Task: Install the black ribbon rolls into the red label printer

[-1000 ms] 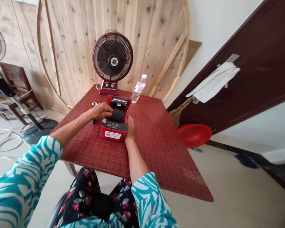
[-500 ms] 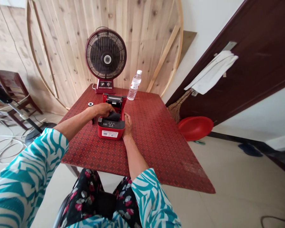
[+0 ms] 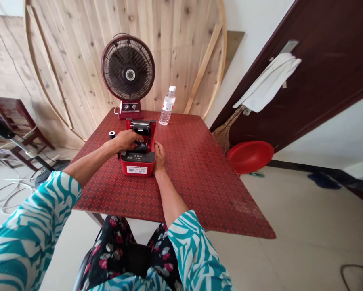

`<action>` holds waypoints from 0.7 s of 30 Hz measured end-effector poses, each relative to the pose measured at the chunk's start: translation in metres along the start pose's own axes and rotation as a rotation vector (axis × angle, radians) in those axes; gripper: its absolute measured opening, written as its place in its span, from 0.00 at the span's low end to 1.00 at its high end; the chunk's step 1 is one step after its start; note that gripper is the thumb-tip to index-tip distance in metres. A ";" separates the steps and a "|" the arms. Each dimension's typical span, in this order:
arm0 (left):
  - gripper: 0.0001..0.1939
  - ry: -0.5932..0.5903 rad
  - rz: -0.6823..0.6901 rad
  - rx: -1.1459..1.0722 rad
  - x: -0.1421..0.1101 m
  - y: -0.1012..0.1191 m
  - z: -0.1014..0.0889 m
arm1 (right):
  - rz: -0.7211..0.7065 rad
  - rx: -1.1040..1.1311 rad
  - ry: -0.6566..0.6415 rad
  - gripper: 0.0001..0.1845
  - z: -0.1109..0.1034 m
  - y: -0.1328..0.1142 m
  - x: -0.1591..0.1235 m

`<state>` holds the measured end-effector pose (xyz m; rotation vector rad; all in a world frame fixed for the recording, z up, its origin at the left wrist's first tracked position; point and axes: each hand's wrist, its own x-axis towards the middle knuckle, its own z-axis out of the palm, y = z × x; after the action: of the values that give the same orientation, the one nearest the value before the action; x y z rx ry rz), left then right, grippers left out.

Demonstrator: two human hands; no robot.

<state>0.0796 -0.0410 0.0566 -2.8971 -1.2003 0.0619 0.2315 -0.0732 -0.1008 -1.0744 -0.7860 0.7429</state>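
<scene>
On the table stands a small red and black label printer point(image 3: 138, 168), its lid tipped up at the back and a white sticker on its front. My left hand point(image 3: 128, 140) reaches into the open compartment from the left, fingers bent onto a dark, roll-like piece point(image 3: 139, 148). The fingertips are partly hidden inside. My right hand point(image 3: 159, 155) is pressed along the printer's right side, gripping it. Just behind my left wrist, a dark roll with a white core point(image 3: 112, 135) stands upright on the table.
A red table fan point(image 3: 129, 74) and a clear water bottle point(image 3: 168, 106) stand at the back of the patterned red table point(image 3: 199, 182). Right of the table are a red basin point(image 3: 250, 157), a broom point(image 3: 225, 135) and a white cloth point(image 3: 269, 83). A wooden chair point(image 3: 16, 123) is at left.
My left hand has gone from the left edge of the compartment onto the dark piece, which has tilted. My right hand stays on the printer's side. The view has shifted slightly.
</scene>
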 end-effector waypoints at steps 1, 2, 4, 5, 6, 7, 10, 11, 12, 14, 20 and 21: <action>0.27 0.025 -0.017 -0.026 -0.001 0.000 0.000 | -0.003 -0.001 -0.003 0.18 0.000 0.000 0.000; 0.25 0.040 -0.031 -0.055 -0.003 -0.001 0.000 | -0.004 0.000 -0.004 0.19 0.000 0.000 0.000; 0.21 0.070 -0.039 -0.123 -0.007 -0.003 -0.001 | -0.005 0.001 -0.007 0.19 -0.001 0.000 -0.001; 0.20 0.098 -0.026 -0.169 -0.009 -0.005 -0.001 | -0.008 -0.001 -0.010 0.20 -0.001 0.000 -0.001; 0.19 0.139 -0.003 -0.231 -0.013 -0.008 -0.001 | -0.011 -0.005 -0.013 0.20 -0.001 0.000 -0.002; 0.19 0.193 0.027 -0.313 -0.017 -0.013 -0.001 | -0.013 -0.010 -0.015 0.20 -0.002 -0.001 -0.002; 0.24 0.398 0.090 -0.685 -0.033 -0.036 0.004 | -0.010 -0.007 -0.015 0.19 -0.003 -0.002 -0.002; 0.27 0.470 0.084 -0.824 -0.037 -0.046 0.007 | -0.006 -0.001 -0.014 0.19 -0.003 -0.003 -0.002; 0.28 0.544 0.059 -0.946 -0.042 -0.056 0.009 | -0.002 0.005 -0.013 0.19 -0.003 -0.004 -0.002; 0.26 0.676 -0.046 -1.106 -0.046 -0.074 0.015 | 0.002 0.009 -0.005 0.19 -0.004 -0.005 -0.003; 0.19 0.919 -0.456 -1.134 -0.024 -0.108 0.025 | 0.003 -0.016 0.017 0.20 -0.002 -0.014 -0.007; 0.20 0.948 -0.489 -1.118 -0.018 -0.113 0.026 | -0.001 -0.022 0.016 0.21 -0.002 -0.015 -0.008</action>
<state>-0.0138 0.0257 0.0331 -2.2986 -1.9088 -2.2550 0.2309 -0.0852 -0.0884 -1.0984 -0.7828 0.7259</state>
